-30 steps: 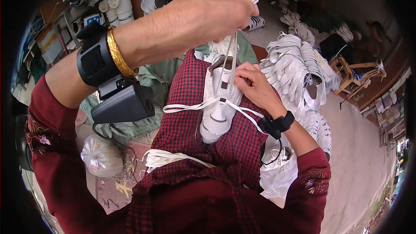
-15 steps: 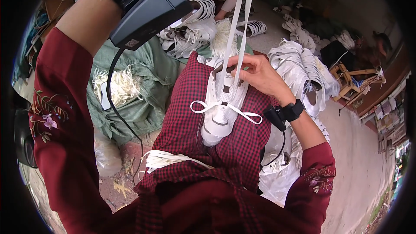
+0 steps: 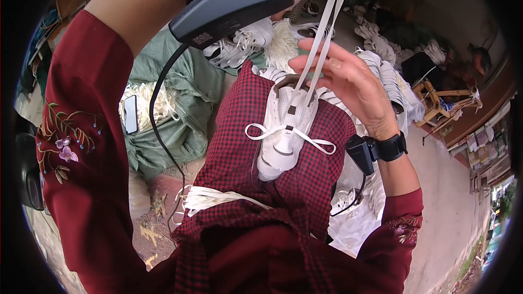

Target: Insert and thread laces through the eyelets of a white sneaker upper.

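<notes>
A white sneaker rests on my lap over a red-and-black checked apron, its toe toward me. A white shoelace runs from the upper eyelets in two taut strands past the top edge of the view. The lace's lower part forms a small bow across the shoe's front. My right hand is beside the strands above the shoe opening, fingers stretched out and apart, not closed on the lace. My left forearm reaches up to the top edge; the left hand lies outside the picture.
A bundle of white laces lies on my lap. At left, a green sack bears loose laces and a phone. White shoes are piled ahead. At right stands a wooden frame. A black cable hangs from my left wrist device.
My right hand has let go near the shoe opening, rising and opening beside the strands. The left forearm has moved up and right, and the strands now lean further right.
</notes>
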Available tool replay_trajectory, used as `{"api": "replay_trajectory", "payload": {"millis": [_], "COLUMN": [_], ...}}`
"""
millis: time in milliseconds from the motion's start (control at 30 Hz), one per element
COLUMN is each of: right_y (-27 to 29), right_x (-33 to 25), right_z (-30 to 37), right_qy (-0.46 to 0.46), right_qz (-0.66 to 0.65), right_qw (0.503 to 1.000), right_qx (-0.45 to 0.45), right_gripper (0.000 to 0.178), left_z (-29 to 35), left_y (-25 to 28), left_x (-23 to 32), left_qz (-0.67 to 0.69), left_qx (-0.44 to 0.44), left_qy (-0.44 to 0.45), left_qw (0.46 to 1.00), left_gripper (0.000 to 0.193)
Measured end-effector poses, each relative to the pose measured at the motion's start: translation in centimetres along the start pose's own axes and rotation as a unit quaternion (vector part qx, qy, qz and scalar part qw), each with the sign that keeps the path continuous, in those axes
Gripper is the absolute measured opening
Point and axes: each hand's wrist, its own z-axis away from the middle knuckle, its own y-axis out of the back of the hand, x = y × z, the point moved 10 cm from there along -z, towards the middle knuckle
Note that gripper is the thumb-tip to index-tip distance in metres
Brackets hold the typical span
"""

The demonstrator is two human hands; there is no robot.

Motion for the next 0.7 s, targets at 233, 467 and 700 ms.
{"api": "replay_trajectory", "payload": {"millis": [233,467,700], "right_y": [2.4,3.6,5.9], "right_x": [2.8,1.9,-14.1], "right_z": [-1.4,-6.0,-10.3], "right_qy": [-0.037,0.068,0.313], "right_qz": [-0.031,0.302,0.424], "right_qw": [0.997,0.948,0.843], "right_qx": [0.058,0.072,0.112], "right_gripper": [0.028,0.034,0.041], "left_z": [4.7,28.3,30.3], "left_y": [0.0,-12.4,-14.9], "left_x": [2.5,-9.3,-11.9], "left_qz": [-0.399,-0.267,-0.305], "left_qx": [0.1,-0.262,-0.28], "left_qy": [-0.238,-0.068,-0.128], "left_qw": [0.88,0.925,0.901], "left_gripper": [0.026,0.041,0.047]}}
